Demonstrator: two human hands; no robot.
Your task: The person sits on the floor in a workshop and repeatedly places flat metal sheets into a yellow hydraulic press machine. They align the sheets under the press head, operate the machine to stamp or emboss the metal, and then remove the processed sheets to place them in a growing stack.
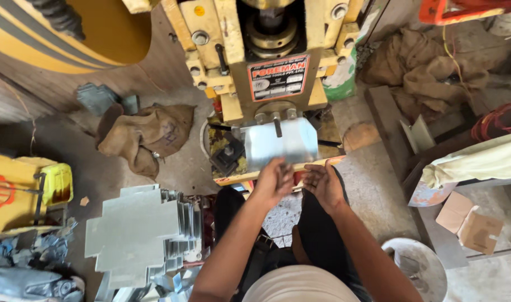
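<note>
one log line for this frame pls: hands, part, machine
left hand: grips sheet-metal piece near edge | right hand: open, beside that edge | piece: under yellow press | stack of cut sheets: person's left

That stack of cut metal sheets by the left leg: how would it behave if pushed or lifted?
The stack of metal sheets looks thin and flat, so single blanks probably flex slightly. Edges sit staggered, so a push would likely slide the top ones off. The smooth, shiny faces suggest they are slippery, and the whole pile is probably heavy.
</note>
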